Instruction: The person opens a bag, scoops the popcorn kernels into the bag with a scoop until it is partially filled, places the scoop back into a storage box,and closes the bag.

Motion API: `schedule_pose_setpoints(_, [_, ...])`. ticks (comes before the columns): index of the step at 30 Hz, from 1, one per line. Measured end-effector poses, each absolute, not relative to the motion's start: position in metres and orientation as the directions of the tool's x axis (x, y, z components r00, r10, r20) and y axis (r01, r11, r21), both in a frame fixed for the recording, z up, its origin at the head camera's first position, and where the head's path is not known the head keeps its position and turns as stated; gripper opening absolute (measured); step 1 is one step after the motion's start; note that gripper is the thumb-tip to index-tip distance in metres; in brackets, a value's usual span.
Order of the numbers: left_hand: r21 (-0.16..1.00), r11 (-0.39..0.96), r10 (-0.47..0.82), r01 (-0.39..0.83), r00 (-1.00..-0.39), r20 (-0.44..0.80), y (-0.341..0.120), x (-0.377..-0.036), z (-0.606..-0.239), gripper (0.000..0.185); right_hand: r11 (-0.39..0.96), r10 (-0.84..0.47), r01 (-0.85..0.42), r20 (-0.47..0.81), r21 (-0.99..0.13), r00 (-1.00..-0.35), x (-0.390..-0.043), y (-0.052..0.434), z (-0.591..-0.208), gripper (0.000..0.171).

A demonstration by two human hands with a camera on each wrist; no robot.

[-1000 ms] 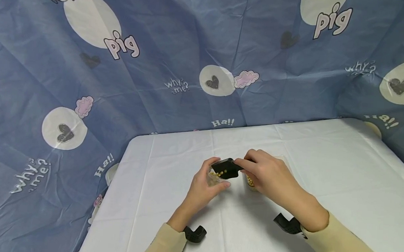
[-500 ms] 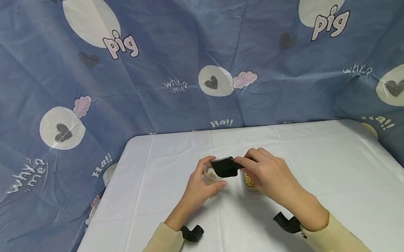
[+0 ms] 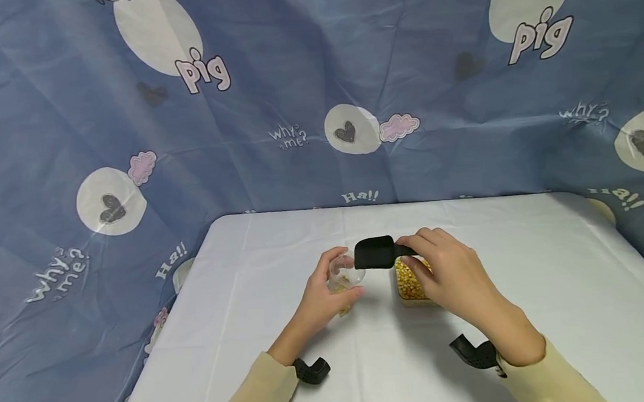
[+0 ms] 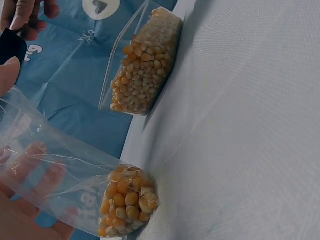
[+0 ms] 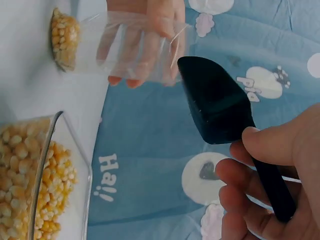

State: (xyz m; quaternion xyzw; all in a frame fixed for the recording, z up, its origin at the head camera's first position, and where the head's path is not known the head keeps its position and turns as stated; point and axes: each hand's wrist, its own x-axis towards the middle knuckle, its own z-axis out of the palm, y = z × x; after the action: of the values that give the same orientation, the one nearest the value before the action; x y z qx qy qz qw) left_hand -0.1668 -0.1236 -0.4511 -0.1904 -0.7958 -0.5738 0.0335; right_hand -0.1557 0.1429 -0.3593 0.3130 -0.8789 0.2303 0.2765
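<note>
Worked at table (image 3: pixel 542 267) draped white, against blue cloth (image 3: pixel 249 130) hung behind. Judged mid-way through scooping corn from tub (image 3: pixel 407 284) into bag (image 3: pixel 345 275). Tub sat on table just right of bag, well filled with yellow kernels. Bag stood on table in left hand (image 3: pixel 322 292), fingers and thumb curled round its upper part, mouth kept open; only a small heap of kernels at the bottom, so filling looked far from done. Scoop (image 3: pixel 375 253), black, hung in the air between bag mouth and tub, above both, touching neither. Pinched at the handle by right hand (image 3: pixel 449 274), thumb on top, fingers curled beneath. Only the scoop's underside shown at the right wrist, so couldn't tell loaded or empty.

Next move, as judged: if empty, needed a dip into the tub and a level lift; if loaded, needed its lip over the bag mouth and a slow tip, bag held steady to avoid spills.

Writing: "pig", "why? me?" and "Ha!!" read on cloth, among hearts and pink clouds. No label seen on tub, bag or scoop.
</note>
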Motion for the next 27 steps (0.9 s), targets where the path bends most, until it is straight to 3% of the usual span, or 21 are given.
schedule_pose_setpoints(8, [0.925, 0.218, 0.26, 0.311, -0.932, 0.253, -0.121, -0.168, -0.451, 0.081, 0.727, -0.38, -0.602, 0.536, -0.331, -0.754, -0.159, 0.162, -0.364, 0.023])
schedule_pose_setpoints(12, [0.931, 0.233, 0.244, 0.28, -0.944, 0.222, -0.121, -0.161, -0.436, 0.081, 0.718, -0.357, -0.581, 0.513, -0.383, -0.78, -0.161, 0.172, -0.369, 0.023])
schedule_pose_setpoints(17, [0.925, 0.244, 0.238, 0.292, -0.942, 0.235, -0.122, -0.165, -0.443, 0.08, 0.728, -0.339, -0.545, 0.472, -0.417, -0.814, -0.16, 0.188, -0.374, 0.019])
schedule_pose_setpoints(27, [0.933, 0.223, 0.243, 0.283, -0.943, 0.228, -0.119, -0.156, -0.427, 0.078, 0.776, -0.374, -0.529, 0.424, -0.343, -0.825, -0.161, 0.216, -0.391, 0.022])
